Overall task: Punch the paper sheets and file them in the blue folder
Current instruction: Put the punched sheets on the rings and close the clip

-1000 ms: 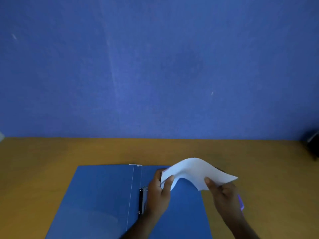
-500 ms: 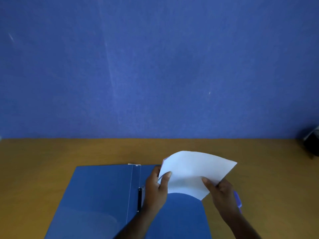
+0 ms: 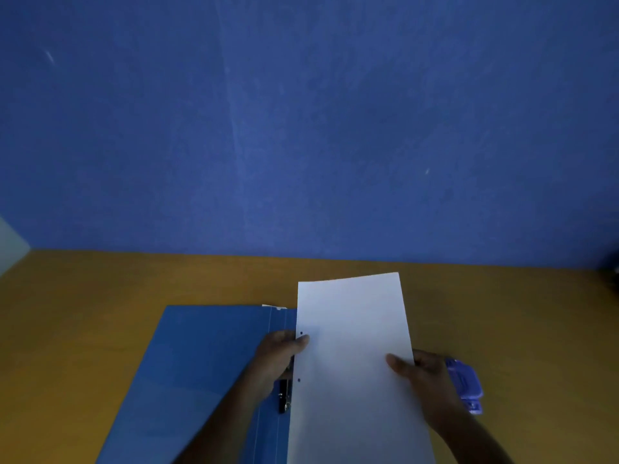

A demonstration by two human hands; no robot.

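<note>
Paper sheets (image 3: 355,356) run lengthwise away from me over the open blue folder (image 3: 207,370) on the table (image 3: 100,296), two punched holes along their left edge. My left hand (image 3: 279,358) and right hand (image 3: 425,380) pinch the side edges. No writing shows.

one folder (image 3: 207,356), one sheet (image 3: 351,329), one punch (image 3: 464,383)

- Left hand (image 3: 280,354): bare, no glove, ring or watch showing.
- Right hand (image 3: 422,376): bare likewise.
- Both forearms uncovered, no sleeve in view.
</note>
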